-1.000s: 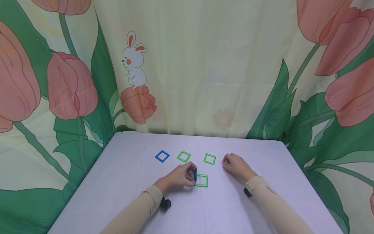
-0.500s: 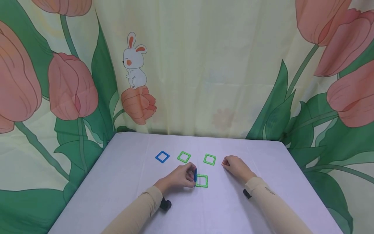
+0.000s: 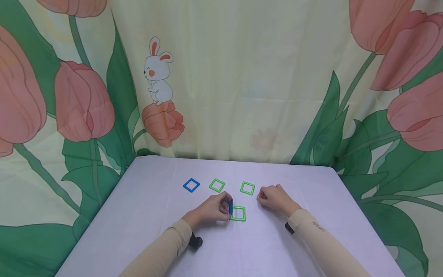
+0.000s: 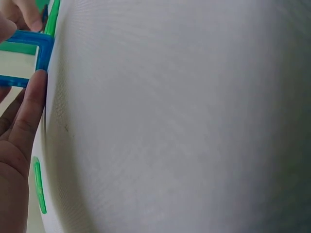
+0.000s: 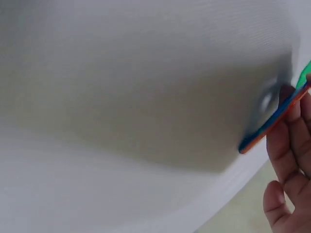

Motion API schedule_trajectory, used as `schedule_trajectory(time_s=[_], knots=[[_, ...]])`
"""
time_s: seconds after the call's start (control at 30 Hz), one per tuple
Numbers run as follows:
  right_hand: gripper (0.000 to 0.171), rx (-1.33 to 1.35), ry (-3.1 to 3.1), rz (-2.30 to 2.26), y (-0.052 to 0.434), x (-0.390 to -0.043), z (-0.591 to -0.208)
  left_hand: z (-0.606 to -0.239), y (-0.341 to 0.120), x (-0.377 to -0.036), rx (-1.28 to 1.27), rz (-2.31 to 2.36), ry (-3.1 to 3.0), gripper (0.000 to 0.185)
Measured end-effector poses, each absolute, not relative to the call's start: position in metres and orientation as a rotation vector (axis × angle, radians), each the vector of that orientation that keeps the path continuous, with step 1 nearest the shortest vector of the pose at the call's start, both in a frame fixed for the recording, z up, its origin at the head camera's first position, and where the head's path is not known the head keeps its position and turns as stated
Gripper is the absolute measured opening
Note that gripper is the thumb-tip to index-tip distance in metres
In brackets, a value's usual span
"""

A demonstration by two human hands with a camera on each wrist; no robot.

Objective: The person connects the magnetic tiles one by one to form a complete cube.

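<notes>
My left hand [image 3: 209, 209] pinches a blue square magnetic tile [image 3: 230, 207], held on edge along the left side of a green square tile [image 3: 244, 214] that lies flat. In the left wrist view a finger presses the side of the blue tile [image 4: 44, 53]. My right hand [image 3: 278, 200], to the right and a little farther back, holds a flat piece with an orange edge [image 3: 258, 196]. The right wrist view shows this piece as orange and blue layers [image 5: 269, 125] along the fingers; its far end is cut off by the frame.
Behind the hands lie a blue square tile [image 3: 187, 189], a green one [image 3: 222, 187] and another green one [image 3: 242, 186], in a loose row on the white tabletop [image 3: 159, 173]. A printed curtain [image 3: 221, 96] hangs behind the table.
My right hand has shifted slightly left with the orange-and-blue piece, closer to the green tile. My left hand keeps the blue tile upright in the same place.
</notes>
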State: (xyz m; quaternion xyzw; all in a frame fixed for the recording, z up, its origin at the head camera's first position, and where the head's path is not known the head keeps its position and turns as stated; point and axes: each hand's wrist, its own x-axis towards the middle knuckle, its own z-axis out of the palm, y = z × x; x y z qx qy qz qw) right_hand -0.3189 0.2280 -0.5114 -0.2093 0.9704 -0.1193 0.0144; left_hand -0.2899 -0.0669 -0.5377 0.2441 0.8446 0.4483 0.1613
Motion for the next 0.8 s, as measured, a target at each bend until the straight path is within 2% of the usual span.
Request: schedule_trajectory(time_s=[0.33,0.8], knots=[[0.009,-0.919,2.715,-0.741,0.205,-0.318,-0.502,-0.541,-0.067,-0.292,0.691,1.294,2.406,0.055],[0.010,-0.971,2.738,-0.765,0.172,-0.316,-0.506,-0.543,-0.069,-0.293,0.702,1.290,2.411,0.055]])
